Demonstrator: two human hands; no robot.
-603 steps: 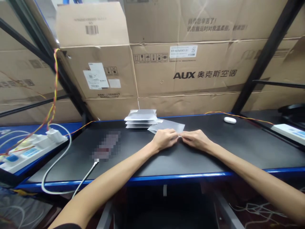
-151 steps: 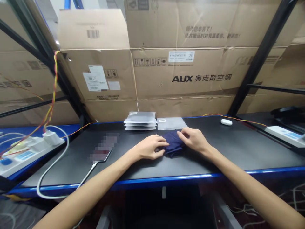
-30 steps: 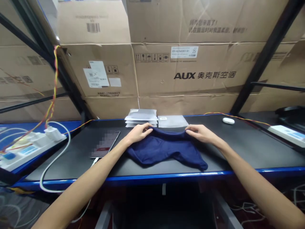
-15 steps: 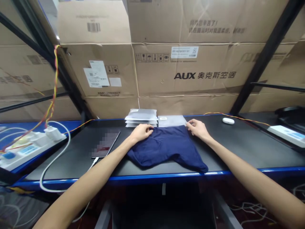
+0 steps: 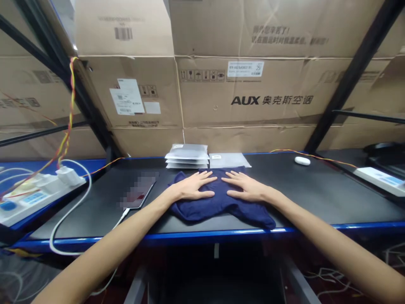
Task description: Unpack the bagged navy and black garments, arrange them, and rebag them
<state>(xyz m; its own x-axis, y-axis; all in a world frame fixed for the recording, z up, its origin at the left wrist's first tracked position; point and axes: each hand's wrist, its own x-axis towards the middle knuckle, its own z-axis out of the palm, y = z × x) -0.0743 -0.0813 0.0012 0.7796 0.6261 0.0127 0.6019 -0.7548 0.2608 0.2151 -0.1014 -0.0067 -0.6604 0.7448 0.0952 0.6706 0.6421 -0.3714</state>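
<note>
A navy blue piece of clothing [image 5: 221,207] lies spread on the dark tabletop, its lower right corner reaching the front edge. What kind of garment it is I cannot tell. My left hand [image 5: 196,185] rests flat on its left half with fingers spread. On the right half lies my right hand [image 5: 245,185], palm down, fingers apart. The two hands are close together but not touching, and they cover part of the cloth. Just behind it are a stack of frosted plastic bags [image 5: 187,155] and, to the right, a flat frosted bag [image 5: 229,160].
A phone [image 5: 139,194] with a white charging cable lies at left, near a crowded power strip [image 5: 41,192]. A small white case [image 5: 302,161] sits at back right, with another white power strip [image 5: 379,180] beyond. Cardboard [image 5: 215,93] and black posts stand behind.
Both hands have let go of the garment's back edge. They have come inward and toward me, and now lie flat on the cloth with fingers spread.
</note>
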